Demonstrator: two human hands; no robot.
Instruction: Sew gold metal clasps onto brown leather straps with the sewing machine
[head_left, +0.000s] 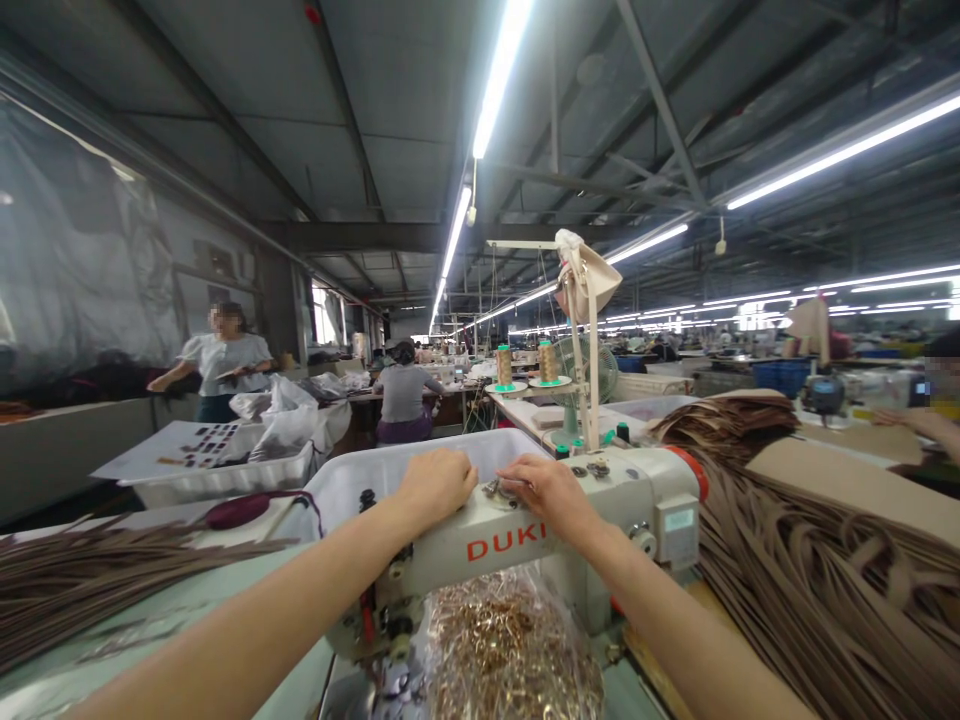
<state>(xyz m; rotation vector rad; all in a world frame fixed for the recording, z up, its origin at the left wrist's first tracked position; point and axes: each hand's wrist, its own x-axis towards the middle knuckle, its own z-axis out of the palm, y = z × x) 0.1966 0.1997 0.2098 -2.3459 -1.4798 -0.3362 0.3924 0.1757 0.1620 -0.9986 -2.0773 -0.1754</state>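
Note:
Both of my hands are over the top of a white sewing machine point(450, 550) with red lettering. My left hand point(439, 482) is closed, its fingers curled down over the far side of the machine head; whatever they hold is hidden. My right hand point(546, 490) has its fingers bent together beside small metal pieces point(493, 489) on the machine's top. Anything between those fingertips is too small to make out. Below the machine arm, between my forearms, stands a clear plastic bag point(514, 640) full of gold-coloured metal hardware.
Long brown straps point(810, 560) are heaped on the right, and more brown strips point(112, 580) lie on the left. Behind the machine is a white bin point(337, 480). Thread cones point(504, 368) stand beyond it. One person stands at left, another sits ahead; an arm shows at right.

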